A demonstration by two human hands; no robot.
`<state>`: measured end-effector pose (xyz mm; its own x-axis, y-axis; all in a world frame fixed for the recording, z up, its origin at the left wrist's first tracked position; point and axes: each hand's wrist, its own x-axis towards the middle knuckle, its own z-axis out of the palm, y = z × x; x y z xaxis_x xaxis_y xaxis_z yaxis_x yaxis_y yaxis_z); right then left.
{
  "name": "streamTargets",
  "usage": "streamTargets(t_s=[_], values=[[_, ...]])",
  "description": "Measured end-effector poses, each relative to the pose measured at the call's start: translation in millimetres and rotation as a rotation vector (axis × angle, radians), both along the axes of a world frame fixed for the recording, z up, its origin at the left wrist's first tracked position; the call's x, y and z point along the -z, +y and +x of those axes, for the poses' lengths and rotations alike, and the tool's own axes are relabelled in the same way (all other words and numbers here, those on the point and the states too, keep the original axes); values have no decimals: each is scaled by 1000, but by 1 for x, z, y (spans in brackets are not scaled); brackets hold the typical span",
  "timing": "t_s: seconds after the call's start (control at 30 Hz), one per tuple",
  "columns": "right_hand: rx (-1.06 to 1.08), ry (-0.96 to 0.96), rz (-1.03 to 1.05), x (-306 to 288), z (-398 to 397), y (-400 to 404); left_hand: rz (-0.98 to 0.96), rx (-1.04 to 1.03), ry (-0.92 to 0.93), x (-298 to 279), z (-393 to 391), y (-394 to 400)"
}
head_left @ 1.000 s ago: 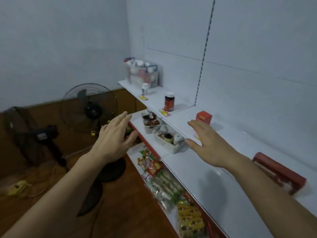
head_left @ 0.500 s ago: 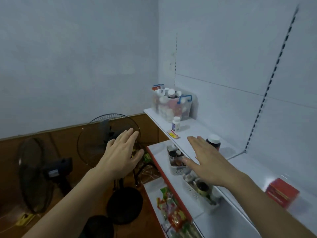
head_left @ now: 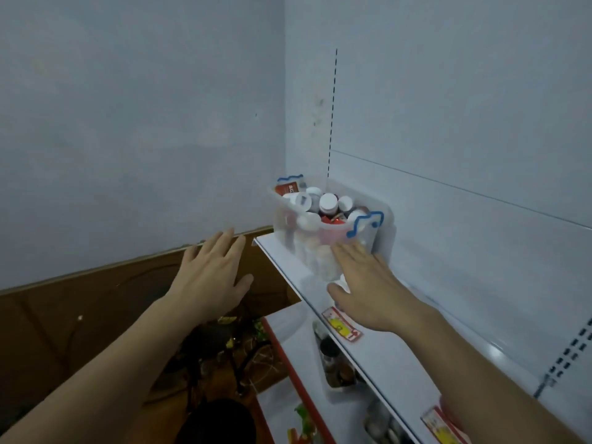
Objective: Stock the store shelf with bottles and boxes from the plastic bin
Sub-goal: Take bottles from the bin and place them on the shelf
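Both hands nearer one plastic bin (head_left: 333,232), right hand (head_left: 368,283) closest

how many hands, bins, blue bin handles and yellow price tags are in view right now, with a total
hands: 2, the left hand and the right hand, both with straight fingers
clear plastic bin: 1, full of bottles
blue bin handles: 2, near and far
yellow price tags on the shelf edge: 2, one and one
total: 7
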<state>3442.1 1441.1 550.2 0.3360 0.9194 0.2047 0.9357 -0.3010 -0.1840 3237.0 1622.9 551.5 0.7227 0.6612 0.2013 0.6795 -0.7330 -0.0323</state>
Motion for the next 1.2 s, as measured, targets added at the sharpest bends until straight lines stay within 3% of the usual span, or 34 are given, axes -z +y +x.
streamTargets(t_s=[0.33, 0.5, 0.73, 0.93, 1.0, 1.1, 1.2], values=[[153, -38, 50, -8, 75, 177, -1, 185, 26, -2, 112, 218], [233, 42, 172, -20, 102, 234, -42, 332, -80, -16, 165, 291], [483, 27, 91, -23, 118, 271, -176, 660, -283, -15, 214, 320], [468, 72, -64, -30, 124, 284, -237, 816, -338, -14, 235, 324], [437, 121, 40, -29, 131, 282, -274, 857, -366, -17, 242, 319], [482, 370, 305, -43, 145, 269, -425, 946, -395, -21, 253, 305], [392, 540, 353, -58, 149, 262, -585, 1035, -412, -22, 265, 290]])
